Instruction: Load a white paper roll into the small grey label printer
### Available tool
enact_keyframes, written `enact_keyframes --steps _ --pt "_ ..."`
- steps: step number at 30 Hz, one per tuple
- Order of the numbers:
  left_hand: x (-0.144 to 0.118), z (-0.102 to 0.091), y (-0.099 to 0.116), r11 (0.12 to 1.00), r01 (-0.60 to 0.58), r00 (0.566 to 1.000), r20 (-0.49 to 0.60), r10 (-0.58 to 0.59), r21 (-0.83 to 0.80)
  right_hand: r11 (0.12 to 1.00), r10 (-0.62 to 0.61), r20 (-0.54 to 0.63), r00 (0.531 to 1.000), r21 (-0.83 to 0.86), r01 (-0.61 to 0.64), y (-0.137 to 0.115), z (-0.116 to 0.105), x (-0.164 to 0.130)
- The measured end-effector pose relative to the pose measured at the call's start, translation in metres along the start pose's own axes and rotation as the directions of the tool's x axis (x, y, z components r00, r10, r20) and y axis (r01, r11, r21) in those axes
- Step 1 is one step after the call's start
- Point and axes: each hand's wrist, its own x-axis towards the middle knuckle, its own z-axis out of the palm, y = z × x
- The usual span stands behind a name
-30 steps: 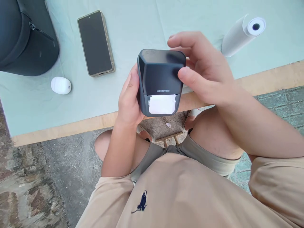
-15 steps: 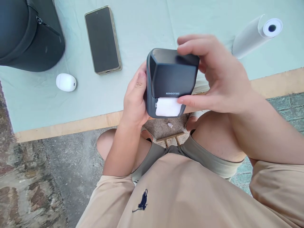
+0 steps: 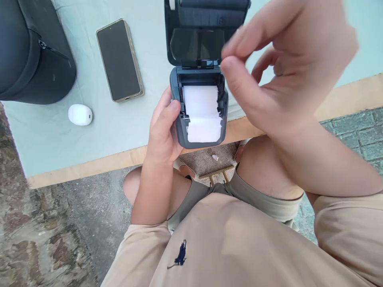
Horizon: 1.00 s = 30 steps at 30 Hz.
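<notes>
Open label printer cradled in the left hand, right hand loose just beside it.

From left to right: a dark bag [image 3: 32, 52], a white oval device [image 3: 80, 114] and a phone [image 3: 119, 59] lie on the green table cover [image 3: 54, 135]. The left hand [image 3: 163, 131] wraps the label printer [image 3: 199, 115] from its 9 o'clock side, thumb pressed on the front rim, holding it above the table's near edge. The lid [image 3: 199, 36] stands swung open toward 12 o'clock, and the paper roll [image 3: 202, 113] shows inside, its strip running out toward 6 o'clock. The printer's long axis runs 12 to 6. The right hand [image 3: 278, 79] hovers at the printer's 3 o'clock, blurred, fingers loosely curled and apart, gripping nothing.
</notes>
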Motion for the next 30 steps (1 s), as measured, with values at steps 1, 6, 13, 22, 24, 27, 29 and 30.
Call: enact_keyframes --steps 1,6,13,22,24,27,29,30 --pt "0.0 0.0 0.0 1.0 0.003 1.0 0.0 -0.003 -0.01 0.991 -0.057 0.003 0.998 -0.12 0.057 -0.002 0.003 0.002" --pt "-0.001 0.002 0.002 0.999 0.008 1.0 0.021 -0.007 -0.05 0.833 0.01 0.223 0.975 -0.541 0.115 -0.011 0.01 0.011" --pt "0.001 0.001 0.0 1.0 0.019 1.0 0.01 -0.02 0.015 0.824 0.065 0.316 0.946 -0.552 0.128 -0.013 0.007 0.009" --pt "0.002 0.003 0.0 1.0 0.006 1.0 -0.031 -0.005 0.029 0.934 0.131 0.023 0.991 0.334 -0.131 -0.011 -0.029 -0.014" --pt "0.002 0.002 -0.001 1.0 -0.005 0.999 -0.031 0.006 0.029 0.845 0.25 -0.004 0.968 0.49 -0.216 0.002 -0.031 -0.012" --pt "0.002 0.0 -0.002 1.0 0.004 1.0 -0.014 -0.004 0.007 0.703 0.443 0.11 0.89 0.573 -0.421 0.025 -0.031 -0.009" --pt "0.003 -0.001 -0.003 1.0 0.009 1.0 -0.001 -0.009 -0.015 0.725 0.463 0.073 0.884 0.543 -0.424 0.036 -0.029 -0.012" --pt "0.003 -0.001 -0.004 1.0 0.004 1.0 0.008 -0.004 -0.021 0.762 0.437 0.033 0.899 0.517 -0.39 0.039 -0.029 -0.014"
